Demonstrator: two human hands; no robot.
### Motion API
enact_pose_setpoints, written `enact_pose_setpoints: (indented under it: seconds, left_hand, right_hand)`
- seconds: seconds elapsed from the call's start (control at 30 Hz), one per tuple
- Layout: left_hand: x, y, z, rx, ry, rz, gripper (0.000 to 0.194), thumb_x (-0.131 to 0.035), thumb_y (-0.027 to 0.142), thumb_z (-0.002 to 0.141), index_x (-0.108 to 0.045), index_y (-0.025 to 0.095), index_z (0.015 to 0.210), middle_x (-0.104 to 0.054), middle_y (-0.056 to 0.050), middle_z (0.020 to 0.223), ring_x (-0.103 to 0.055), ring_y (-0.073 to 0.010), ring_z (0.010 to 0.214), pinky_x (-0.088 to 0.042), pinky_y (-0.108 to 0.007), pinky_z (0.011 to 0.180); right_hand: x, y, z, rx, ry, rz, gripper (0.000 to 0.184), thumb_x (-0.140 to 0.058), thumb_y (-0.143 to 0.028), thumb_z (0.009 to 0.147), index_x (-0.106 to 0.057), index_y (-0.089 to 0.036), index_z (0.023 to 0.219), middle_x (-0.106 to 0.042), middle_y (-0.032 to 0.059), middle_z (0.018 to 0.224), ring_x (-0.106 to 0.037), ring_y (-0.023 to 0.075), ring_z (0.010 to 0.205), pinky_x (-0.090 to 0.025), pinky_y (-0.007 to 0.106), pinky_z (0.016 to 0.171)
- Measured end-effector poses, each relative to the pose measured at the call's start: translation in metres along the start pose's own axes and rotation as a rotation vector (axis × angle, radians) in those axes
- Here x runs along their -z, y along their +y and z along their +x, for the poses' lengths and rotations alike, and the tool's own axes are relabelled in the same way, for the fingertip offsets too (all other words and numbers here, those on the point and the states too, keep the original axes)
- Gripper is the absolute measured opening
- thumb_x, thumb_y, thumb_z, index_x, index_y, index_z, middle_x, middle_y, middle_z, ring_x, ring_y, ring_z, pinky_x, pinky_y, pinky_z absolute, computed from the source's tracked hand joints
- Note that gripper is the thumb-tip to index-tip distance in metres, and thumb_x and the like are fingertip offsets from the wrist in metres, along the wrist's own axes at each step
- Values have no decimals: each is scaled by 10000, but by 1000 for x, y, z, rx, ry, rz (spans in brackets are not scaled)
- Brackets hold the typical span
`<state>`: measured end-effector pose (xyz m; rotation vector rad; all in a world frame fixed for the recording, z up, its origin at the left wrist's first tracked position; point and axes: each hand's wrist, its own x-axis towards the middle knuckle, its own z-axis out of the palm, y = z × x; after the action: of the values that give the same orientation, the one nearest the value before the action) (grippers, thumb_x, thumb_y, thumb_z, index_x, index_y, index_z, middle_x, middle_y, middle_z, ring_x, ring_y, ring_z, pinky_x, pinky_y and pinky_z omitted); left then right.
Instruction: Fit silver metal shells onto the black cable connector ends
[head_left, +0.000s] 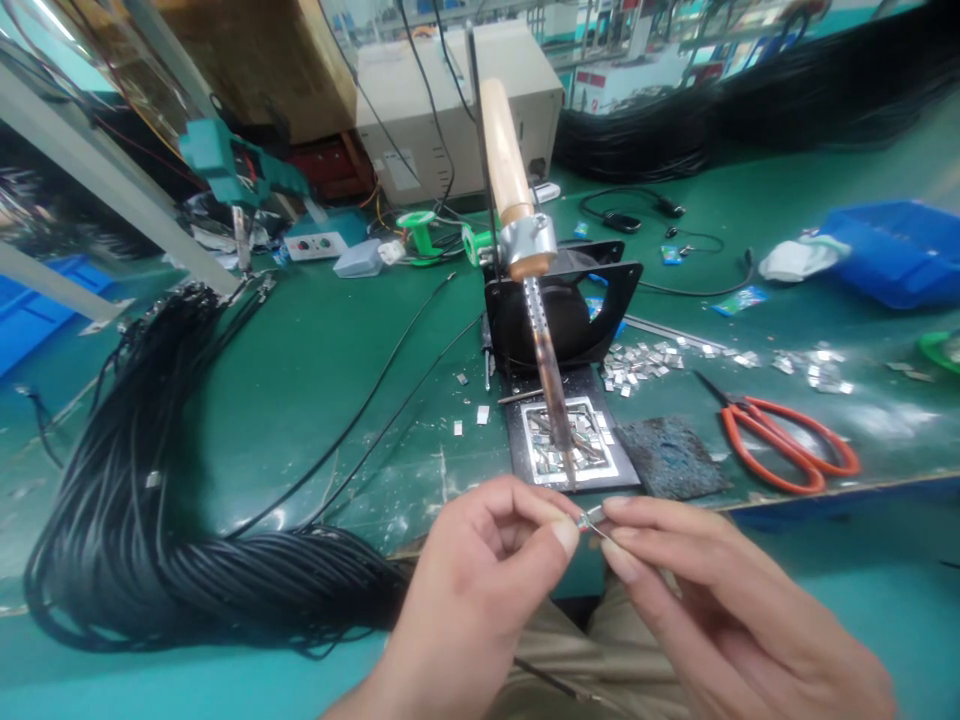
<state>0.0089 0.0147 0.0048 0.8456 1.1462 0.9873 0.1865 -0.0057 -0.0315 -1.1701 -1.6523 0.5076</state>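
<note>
My left hand [480,585] is closed, with thumb and forefinger pinching a small connector end [583,522] just below the soldering iron's tip. A black cable [551,682] hangs beneath this hand; whether it runs to the connector is hidden. My right hand [720,590] is closed too, its thumb and fingertips around a thin silvery piece [596,527] that meets the connector. In front of both hands, a wooden-handled soldering iron [546,370] points down from its mount. Under it lies a white-rimmed tray [529,450] filled with small metal pieces.
Orange-handled scissors [780,440] lie right, beside a dark pad [671,457]. Loose metal shells [641,367] are scattered behind. A black fan [559,320] stands behind the iron. A thick black cable bundle [195,580] fills the left edge. A blue bin [896,255] sits far right.
</note>
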Motion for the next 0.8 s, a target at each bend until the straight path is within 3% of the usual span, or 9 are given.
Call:
enact_pose_setpoints:
  seconds: [0.27,0.8]
  left_hand:
    - [1,-1,1,0,-19,-24,147,-779,218,920,-736,193,782,-749,0,945,-678,-140,874,-500,-240,817]
    - [1,2,1,22,-44,-47,154,-790,194,909,-736,187,765,-754,1,903,-677,-134,838,-511,-235,799]
  right_hand:
    - [1,1,3,59,-31,-28,190,-727,-108,925,-729,-282,1001,-794,-57,1110,-777,77,948,-595,123,943]
    - [4,1,5,19,-30,-12,171,-760,-135,896,-756,-293,961,-816,-50,1064,-798,115,902,-644,164,852]
